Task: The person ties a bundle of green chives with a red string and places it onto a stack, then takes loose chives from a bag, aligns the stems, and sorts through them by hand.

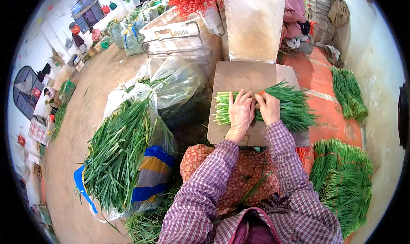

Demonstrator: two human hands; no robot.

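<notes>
A bunch of garlic chives (pixel 290 105) lies sideways across a brown board (pixel 226 79), pale cut ends to the left and green leaf tips to the right. My left hand (pixel 241 111) presses over the stems near the cut ends, its fingers wrapped over the bunch. Close beside it, my right hand (pixel 269 109) is closed at the middle of the bunch. A short red tie (pixel 261 92) shows at its fingertips. The underside of the bunch and both thumbs' full grip are hidden.
To my left stands an open bag of loose chives (pixel 124 150), with another plastic bag (pixel 179 86) behind. Tied bunches (pixel 344 180) are piled at right on orange sheeting (pixel 329 116). Red ties (pixel 192 0) hang above white crates (pixel 171 32). Other people work at far left.
</notes>
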